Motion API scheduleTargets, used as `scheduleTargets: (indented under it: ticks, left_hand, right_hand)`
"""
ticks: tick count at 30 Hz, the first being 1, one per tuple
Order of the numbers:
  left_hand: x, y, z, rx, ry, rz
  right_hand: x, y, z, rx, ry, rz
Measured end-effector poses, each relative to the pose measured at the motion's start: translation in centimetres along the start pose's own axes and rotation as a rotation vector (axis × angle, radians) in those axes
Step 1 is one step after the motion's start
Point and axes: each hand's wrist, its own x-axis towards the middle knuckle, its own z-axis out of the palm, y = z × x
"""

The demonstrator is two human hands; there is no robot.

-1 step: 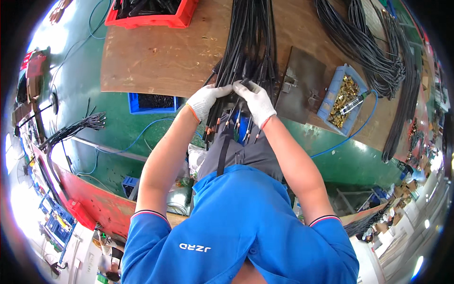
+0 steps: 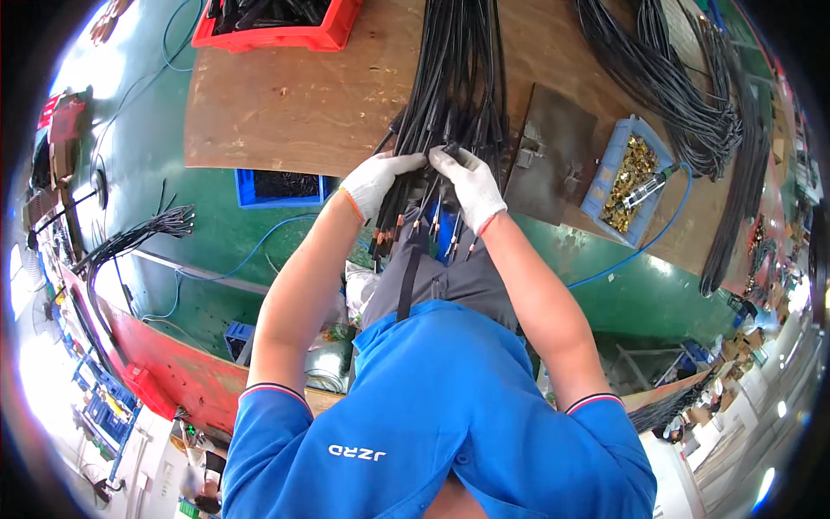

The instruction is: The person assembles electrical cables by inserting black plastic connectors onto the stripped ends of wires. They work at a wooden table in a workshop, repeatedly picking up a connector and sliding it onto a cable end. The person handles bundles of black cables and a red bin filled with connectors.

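A gloved left hand (image 2: 370, 184) and right hand (image 2: 475, 188), equally near, close their grips on black cables (image 2: 458, 65) stretching far to near across the counter (image 2: 285, 108).

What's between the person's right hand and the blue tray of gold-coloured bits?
A dark flat panel lies between the right hand and the blue tray, seen in the head view.

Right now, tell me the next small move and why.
Probably use the right hand to ease one cable slightly apart while the left hand steadies the others. Both gloved hands are at the black cables, fingertips nearly meeting, and several copper-tipped ends hang side by side past the edge of the table, so separating one should make it easier to handle.
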Motion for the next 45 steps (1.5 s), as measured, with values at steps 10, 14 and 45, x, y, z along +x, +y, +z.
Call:
scheduleTargets:
  ticks: [10,14,45]
  left_hand:
    - [-2.6,2.7,1.9,0.209,0.080,-0.042]
    - [-0.9,1.0,1.5,0.135,0.065,0.006]
    - [-4.2,4.0,0.4,0.251,0.191,0.031]
  right_hand:
    - [-6.5,3.9,-2.3,-0.648,-0.388,0.026]
    - [-8.2,5.2,-2.4,-0.698,-0.407,0.066]
    - [8.3,-5.9,-1.0,-0.467,0.076,-0.106]
